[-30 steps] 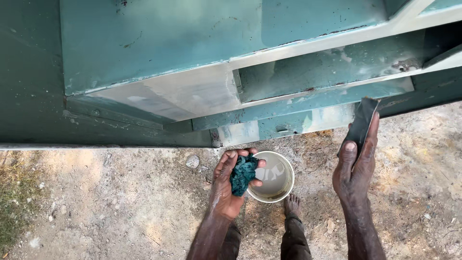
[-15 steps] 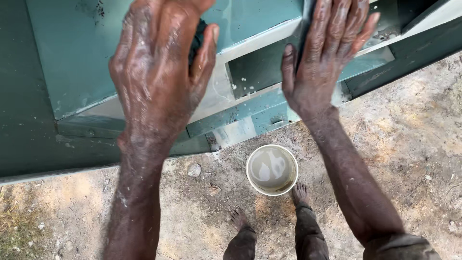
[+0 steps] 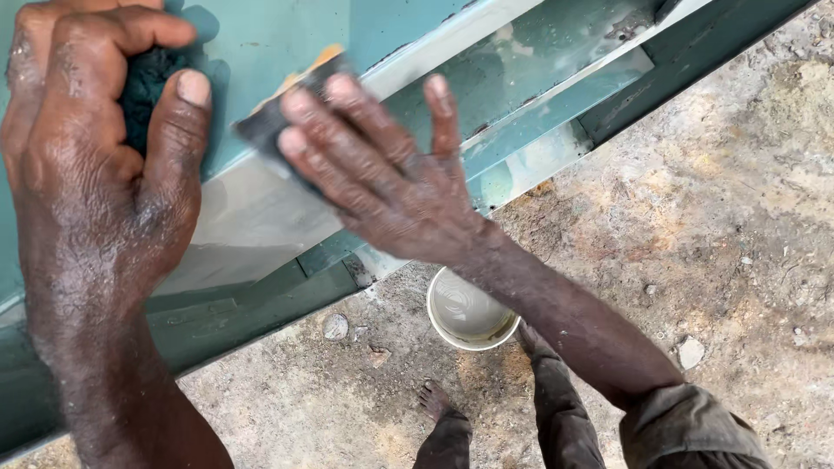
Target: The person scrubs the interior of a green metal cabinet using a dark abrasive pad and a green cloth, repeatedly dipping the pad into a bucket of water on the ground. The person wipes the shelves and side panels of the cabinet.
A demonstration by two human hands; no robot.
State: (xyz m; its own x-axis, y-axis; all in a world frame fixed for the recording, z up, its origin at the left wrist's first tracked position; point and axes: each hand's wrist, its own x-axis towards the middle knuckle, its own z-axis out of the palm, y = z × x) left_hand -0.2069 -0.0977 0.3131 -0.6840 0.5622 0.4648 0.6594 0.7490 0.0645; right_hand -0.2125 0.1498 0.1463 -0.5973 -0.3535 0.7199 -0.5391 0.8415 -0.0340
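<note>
Left hand: my left hand [image 3: 95, 165] is curled shut around a dark teal sponge [image 3: 143, 87], thumb lying over the front, fingers wrapped across the top — only a patch of the sponge shows between them.

Sponge: pressed up against the teal painted metal panel [image 3: 261, 43], near its upper left part.

Right hand: my right hand [image 3: 382, 174] lies flat on the panel's pale, worn ledge [image 3: 252, 221], fingers [image 3: 347, 130] spread and stretched out, pressing down a dark sheet of sandpaper [image 3: 269, 122].

Sandpaper: it sits under my fingertips, one corner sticking out toward the left hand, with a tan edge showing at the top; the two hands are near each other but apart.

Panel: teal metal with stepped ledges running diagonally across the view; paint is rubbed pale along the ledge, and the surface looks wet.

Bucket: a small white bucket [image 3: 469, 313] stands on the ground below my right forearm, holding cloudy grey water.

Ground: sandy, stained dirt [image 3: 712, 200] with small stones [image 3: 334, 326] — one lies just beside the panel's lower edge, left of the bucket.

Feet: my bare feet [image 3: 434, 399] and dark trouser legs show at the bottom, close to the bucket.
</note>
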